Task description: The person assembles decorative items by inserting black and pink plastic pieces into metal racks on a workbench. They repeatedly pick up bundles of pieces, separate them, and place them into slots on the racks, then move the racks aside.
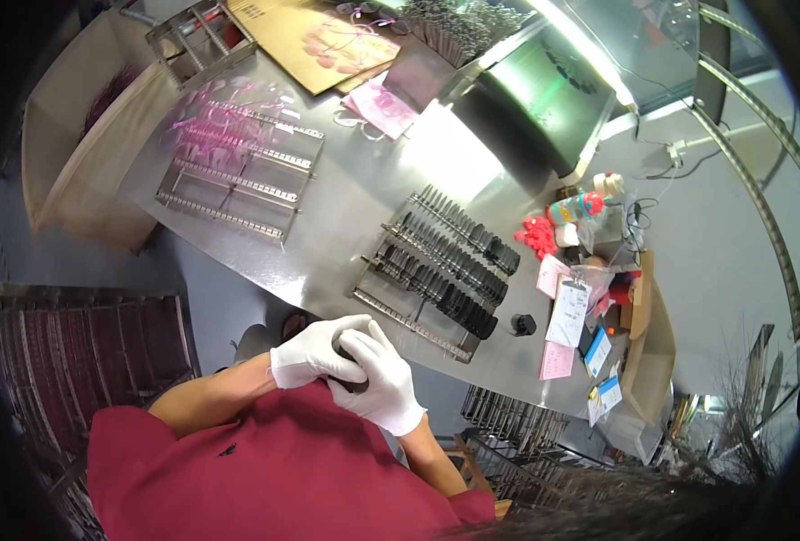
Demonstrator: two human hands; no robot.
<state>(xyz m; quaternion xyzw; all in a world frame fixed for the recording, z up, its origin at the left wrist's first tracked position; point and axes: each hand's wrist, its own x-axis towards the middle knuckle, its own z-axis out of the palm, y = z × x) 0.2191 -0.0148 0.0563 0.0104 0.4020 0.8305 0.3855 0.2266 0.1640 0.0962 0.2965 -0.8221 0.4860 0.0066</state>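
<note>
1. Two white-gloved hands, left hand and right hand, clasp one small dark object together near the chest.
2. Beyond them, a rack of dark handles lies on the steel table.

Bright overhead light is glaring off the steel worktop, washing out its centre, while the fisheye lens is bending straight edges and darkening the rim. The pink items on the far rack are blurring; corners are staying dim.
</note>
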